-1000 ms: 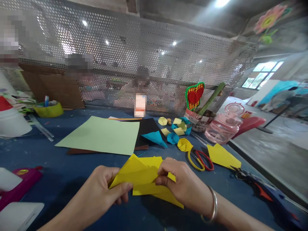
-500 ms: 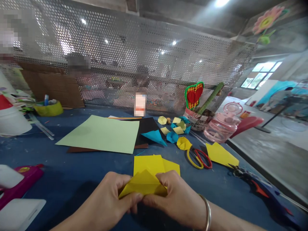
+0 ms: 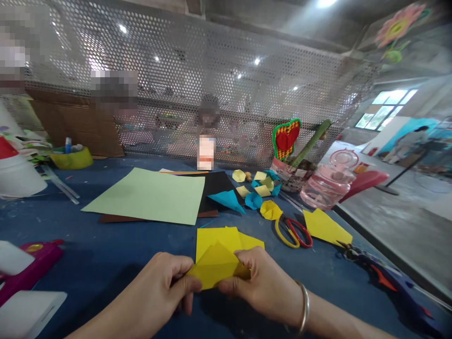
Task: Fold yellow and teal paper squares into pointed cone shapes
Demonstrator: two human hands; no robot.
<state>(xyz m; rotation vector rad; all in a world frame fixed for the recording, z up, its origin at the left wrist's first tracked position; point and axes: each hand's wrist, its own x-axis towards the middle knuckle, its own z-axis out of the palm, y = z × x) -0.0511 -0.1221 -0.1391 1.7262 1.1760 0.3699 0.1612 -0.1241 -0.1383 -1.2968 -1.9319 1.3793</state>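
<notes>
A folded piece of yellow paper [image 3: 218, 267] is held low over the blue table. My left hand [image 3: 173, 285] pinches its left corner between thumb and fingers. At the right end, my right hand [image 3: 252, 278] grips it the same way; a bracelet circles that wrist. Just beyond lie flat yellow sheets [image 3: 212, 239], partly covered by the held piece. Folded blue paper [image 3: 226, 200] rests farther back, beside a yellow folded paper shape [image 3: 270, 210] and scissors [image 3: 293, 233] with yellow and red handles.
A pale green sheet [image 3: 151, 195] lies over black and brown paper. To the right are a yellow sheet [image 3: 326, 226], pliers [image 3: 384, 273] and a pink bottle [image 3: 328, 183]. A magenta glue gun [image 3: 38, 266] is at left. Perforated metal mesh [image 3: 169, 94] stands behind.
The held yellow paper has tilted and shifted slightly right, with more of its face showing. My thumbs have moved apart; both hands keep their grip.
</notes>
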